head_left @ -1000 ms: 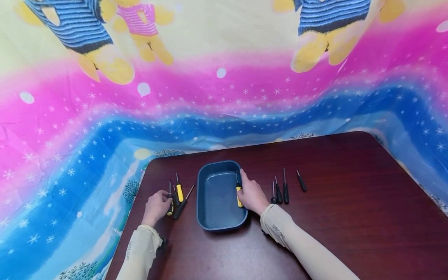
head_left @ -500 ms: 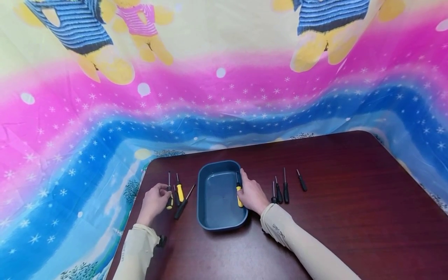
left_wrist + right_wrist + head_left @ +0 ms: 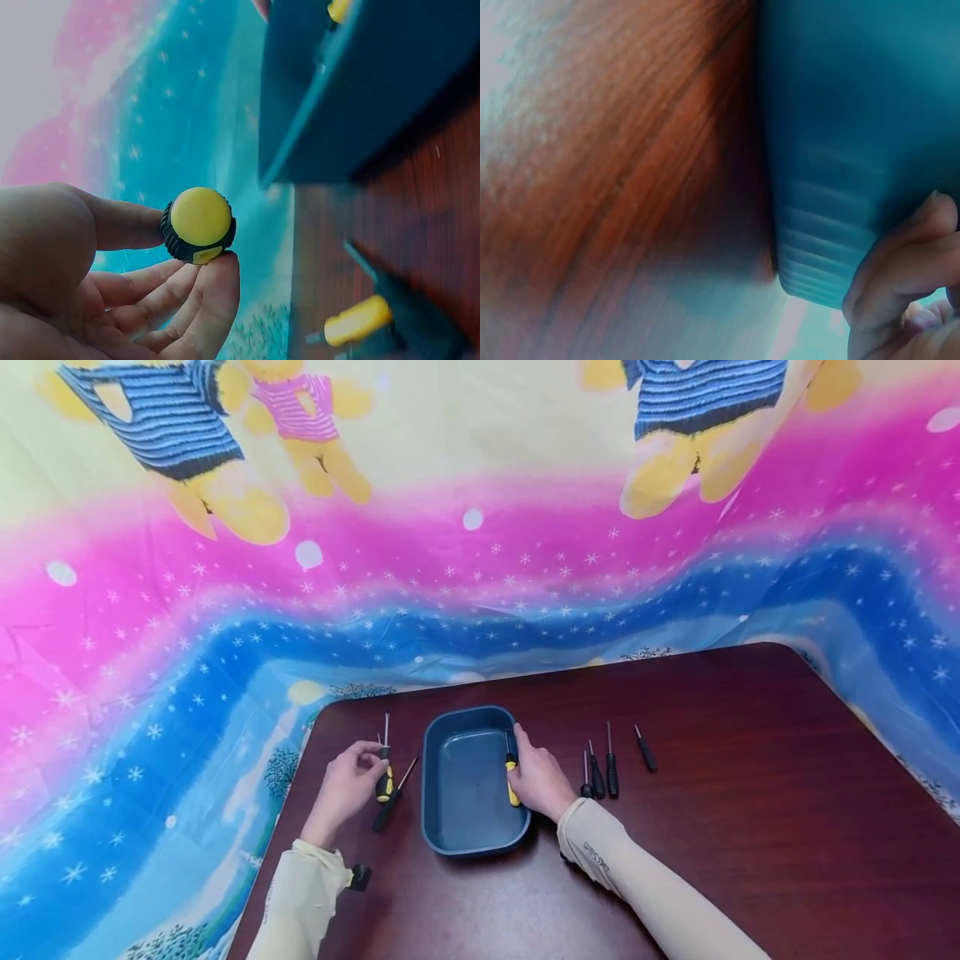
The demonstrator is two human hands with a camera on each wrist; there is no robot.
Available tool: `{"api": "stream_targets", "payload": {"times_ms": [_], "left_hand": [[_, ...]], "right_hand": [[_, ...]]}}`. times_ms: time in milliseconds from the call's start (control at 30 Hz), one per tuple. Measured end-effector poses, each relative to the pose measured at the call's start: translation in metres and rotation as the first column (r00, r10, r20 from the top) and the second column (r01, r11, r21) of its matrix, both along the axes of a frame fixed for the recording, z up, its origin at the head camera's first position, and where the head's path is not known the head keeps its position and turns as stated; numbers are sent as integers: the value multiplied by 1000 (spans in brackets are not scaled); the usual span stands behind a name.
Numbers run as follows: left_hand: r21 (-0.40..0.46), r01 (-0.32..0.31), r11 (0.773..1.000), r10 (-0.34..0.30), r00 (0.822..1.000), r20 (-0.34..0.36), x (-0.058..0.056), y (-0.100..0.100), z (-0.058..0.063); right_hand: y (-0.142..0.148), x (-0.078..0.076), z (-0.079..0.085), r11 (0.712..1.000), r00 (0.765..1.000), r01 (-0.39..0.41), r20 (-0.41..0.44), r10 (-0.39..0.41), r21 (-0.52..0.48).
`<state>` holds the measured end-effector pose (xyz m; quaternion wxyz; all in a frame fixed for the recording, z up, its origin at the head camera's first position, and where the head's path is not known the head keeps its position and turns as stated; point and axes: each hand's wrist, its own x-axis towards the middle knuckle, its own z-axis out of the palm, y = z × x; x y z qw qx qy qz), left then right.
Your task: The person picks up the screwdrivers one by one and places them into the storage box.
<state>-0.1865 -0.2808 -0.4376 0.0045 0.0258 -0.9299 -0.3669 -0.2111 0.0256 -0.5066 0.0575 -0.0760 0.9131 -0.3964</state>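
Note:
My left hand [image 3: 347, 783] pinches a black-and-yellow screwdriver [image 3: 385, 787] between thumb and fingers, left of the blue-grey plastic container [image 3: 472, 810]. The round yellow butt of that screwdriver [image 3: 201, 216] faces the camera in the left wrist view, apart from the table. My right hand [image 3: 542, 777] grips the container's right wall, thumb over the rim and fingers outside. Inside, along that wall, lies a yellow-handled screwdriver [image 3: 513, 789], partly covered by the thumb. Below my left hand, a black screwdriver [image 3: 386, 814] lies on the table; a yellow-handled one [image 3: 358, 320] shows in the left wrist view.
Right of the container, several black screwdrivers lie on the dark wooden table [image 3: 720, 827], one slim screwdriver [image 3: 647, 754] farther right than the others. A printed cloth backdrop [image 3: 480, 577] hangs behind the table and along its sides.
My left hand has picked up the black-and-yellow screwdriver from the left group and moved it rightward, over the other screwdrivers. The right hand and the container stay in place.

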Motion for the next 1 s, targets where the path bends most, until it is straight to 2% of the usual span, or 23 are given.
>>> {"api": "stream_targets", "payload": {"times_ms": [100, 167, 300, 400, 600, 800, 1000], "left_hand": [[77, 20, 997, -20, 1000, 1, -1, 11, 3], [158, 31, 987, -34, 999, 16, -1, 18, 5], [337, 43, 941, -69, 995, 67, -2, 30, 8], [413, 49, 910, -97, 991, 96, -2, 38, 11], [467, 57, 883, -122, 986, 110, -5, 53, 16], [516, 80, 853, -161, 981, 113, -7, 65, 14], [513, 113, 851, -206, 970, 128, -11, 74, 8]], "right_hand": [[0, 0, 1, 1000, 1000, -7, -11, 7, -3], [0, -1, 2, 1000, 1000, -8, -9, 8, -4], [0, -1, 4, 1000, 1000, -6, -1, 6, -1], [0, -1, 4, 1000, 1000, -1, 6, 1, 0], [-1, -1, 3, 1000, 1000, 1, 8, -1, -7], [0, 0, 2, 1000, 1000, -1, 8, 2, -11], [0, 0, 1, 1000, 1000, -1, 11, 1, -13]]}}
